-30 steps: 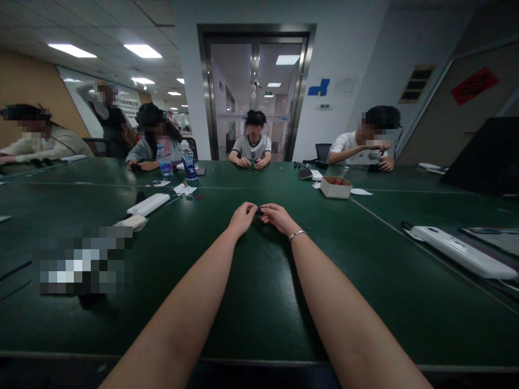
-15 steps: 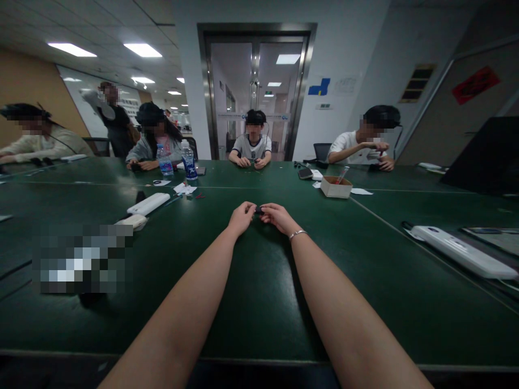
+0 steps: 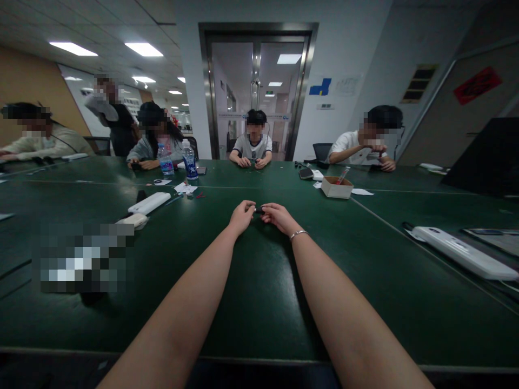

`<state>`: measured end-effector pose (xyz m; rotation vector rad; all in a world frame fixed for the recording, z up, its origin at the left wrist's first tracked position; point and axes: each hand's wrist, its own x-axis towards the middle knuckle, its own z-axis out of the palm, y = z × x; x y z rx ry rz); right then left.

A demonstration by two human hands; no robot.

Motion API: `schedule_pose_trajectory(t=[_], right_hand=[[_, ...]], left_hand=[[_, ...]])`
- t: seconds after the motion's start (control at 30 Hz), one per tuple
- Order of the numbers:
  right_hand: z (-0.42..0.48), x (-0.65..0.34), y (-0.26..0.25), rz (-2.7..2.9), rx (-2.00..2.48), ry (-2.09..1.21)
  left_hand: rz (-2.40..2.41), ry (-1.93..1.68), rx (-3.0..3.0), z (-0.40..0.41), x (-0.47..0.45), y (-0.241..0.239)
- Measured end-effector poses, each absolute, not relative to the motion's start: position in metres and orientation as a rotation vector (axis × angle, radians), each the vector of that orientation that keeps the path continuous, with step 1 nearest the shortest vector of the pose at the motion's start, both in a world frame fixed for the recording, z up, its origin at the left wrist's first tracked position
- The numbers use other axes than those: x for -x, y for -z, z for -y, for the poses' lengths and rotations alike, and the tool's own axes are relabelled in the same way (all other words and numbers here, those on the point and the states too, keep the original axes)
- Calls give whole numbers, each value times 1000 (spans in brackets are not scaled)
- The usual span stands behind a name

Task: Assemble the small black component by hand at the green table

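My two arms stretch out over a dark green table (image 3: 259, 292). My left hand (image 3: 242, 216) and my right hand (image 3: 278, 217) meet fingertip to fingertip above the middle of the table. Both hands are pinched on a small dark object (image 3: 258, 210) held between them; it is too small to name. A thin silver bracelet (image 3: 297, 234) circles my right wrist. The hands hover just above the table top.
A white power strip (image 3: 462, 252) lies at the right, another white strip (image 3: 148, 203) at the left. A small cardboard box (image 3: 335, 187) and two water bottles (image 3: 188, 160) stand further back. Several people sit along the far side; one stands at the left.
My hands have stayed together, rising very slightly with the small object pinched between them. The standing person at the far left has shifted.
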<state>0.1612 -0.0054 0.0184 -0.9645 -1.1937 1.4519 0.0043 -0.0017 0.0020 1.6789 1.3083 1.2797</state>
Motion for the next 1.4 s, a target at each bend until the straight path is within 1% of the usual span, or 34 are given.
schedule_pose_trajectory(t=[0.47,0.7,1.2,1.4], right_hand=[[6,-161,-19,1181,960,-1453],[5,-161,-18,1167,962,-1449],[6,-161,-19,1152,964,-1455],[6,-160,-20,1161,980,-1448]], left_hand=[[-1269,-1250,-1659,6,-6,-6],[-1231,-1298,-1633,5,-7,-4],[-1382,-1212,-1751,4,-5,-2],[-1347,-1231,-1743,4,-5,-1]])
